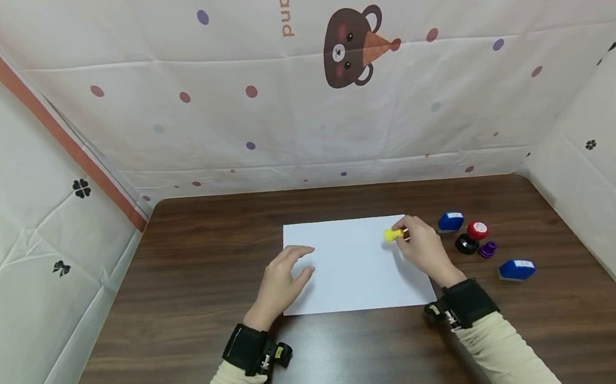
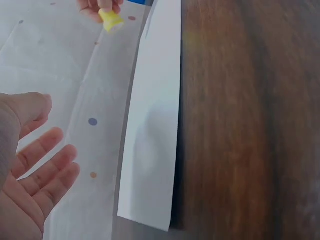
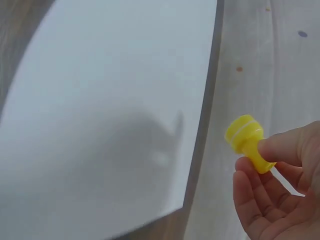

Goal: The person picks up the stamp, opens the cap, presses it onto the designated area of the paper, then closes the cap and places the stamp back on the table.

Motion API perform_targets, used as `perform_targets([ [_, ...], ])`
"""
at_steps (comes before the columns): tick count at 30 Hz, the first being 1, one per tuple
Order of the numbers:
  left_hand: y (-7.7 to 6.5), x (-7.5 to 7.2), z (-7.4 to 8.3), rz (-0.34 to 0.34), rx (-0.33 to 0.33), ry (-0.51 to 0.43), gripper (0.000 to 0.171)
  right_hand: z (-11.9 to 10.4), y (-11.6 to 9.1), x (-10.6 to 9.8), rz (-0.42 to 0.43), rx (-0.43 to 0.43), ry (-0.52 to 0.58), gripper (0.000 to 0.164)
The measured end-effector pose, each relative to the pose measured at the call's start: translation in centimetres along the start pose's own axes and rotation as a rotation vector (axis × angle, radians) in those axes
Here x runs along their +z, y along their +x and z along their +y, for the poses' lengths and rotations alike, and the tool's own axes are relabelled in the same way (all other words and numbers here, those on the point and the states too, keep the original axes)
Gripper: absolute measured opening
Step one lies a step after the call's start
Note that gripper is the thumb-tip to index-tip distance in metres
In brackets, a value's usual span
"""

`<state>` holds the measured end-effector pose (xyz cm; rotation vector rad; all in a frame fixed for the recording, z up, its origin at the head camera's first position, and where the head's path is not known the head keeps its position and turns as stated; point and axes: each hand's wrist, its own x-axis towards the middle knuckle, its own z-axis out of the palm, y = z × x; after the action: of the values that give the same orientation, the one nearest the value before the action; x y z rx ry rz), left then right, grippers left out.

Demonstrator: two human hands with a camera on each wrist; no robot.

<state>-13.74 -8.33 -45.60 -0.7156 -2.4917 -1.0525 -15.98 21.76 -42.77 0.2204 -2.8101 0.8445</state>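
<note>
Plainly, the right hand (image 1: pixel 425 248) pinches a yellow knob (image 1: pixel 392 234), the left hand (image 1: pixel 278 283) gapes, and backdrop lettering (image 1: pixel 286 16) reads "and".

Paper (image 1: pixel 350 269) offers passage between hands (image 1: pixel 278 283); objects (image 1: pixel 478 230) crowd right.

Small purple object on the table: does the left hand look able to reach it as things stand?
Probably not directly: the right hand, pinching a yellow object, stands between the left hand and the small purple object.
</note>
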Motion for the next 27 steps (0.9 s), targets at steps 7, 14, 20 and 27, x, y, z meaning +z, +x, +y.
perform_targets([
  [7,0.5,0.9,0.1,0.026,-0.001,-0.023,0.031,-1.6,0.1,1.5,0.015,-0.015,0.07,0.019],
  [14,1.0,1.2,0.7,0.03,-0.008,-0.023,0.031,-3.7,0.2,3.0,-0.01,-0.061,0.208,0.021],
  [20,1.7,1.1,1.0,0.051,0.01,-0.032,0.03,-5.2,0.4,3.6,-0.022,-0.032,0.26,0.022],
  [27,2.7,1.2,0.8,0.068,0.003,-0.043,0.03,-6.5,0.6,4.1,-0.039,-0.022,0.324,0.022],
])
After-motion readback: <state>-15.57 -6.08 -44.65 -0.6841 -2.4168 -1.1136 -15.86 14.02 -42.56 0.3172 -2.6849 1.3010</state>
